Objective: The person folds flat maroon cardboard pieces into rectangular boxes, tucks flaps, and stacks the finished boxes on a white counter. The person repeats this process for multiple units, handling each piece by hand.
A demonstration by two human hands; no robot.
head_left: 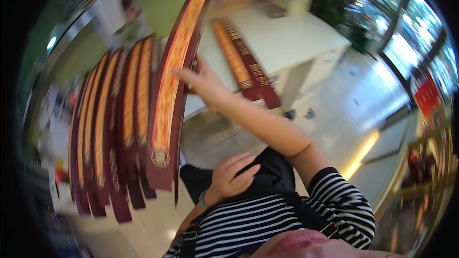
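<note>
A smooth white table (291, 40) stood on the glossy floor (339, 98). My right grip (206, 85) pinched a long, orange-patterned maroon strip (165, 119) beside hanging, similar strips (101, 129); my left grip (233, 177) was loosely spread.

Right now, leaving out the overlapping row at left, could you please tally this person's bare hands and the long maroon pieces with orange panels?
Bare left hand and right hand: 2
Long maroon pieces with orange panels, held piece and tabletop piece: 2
Total: 4

Daylight pours through the glass panes (423, 24), upper right, glaring off the tiled floor (346, 98); blur softens the background, edges bowing into black.
</note>
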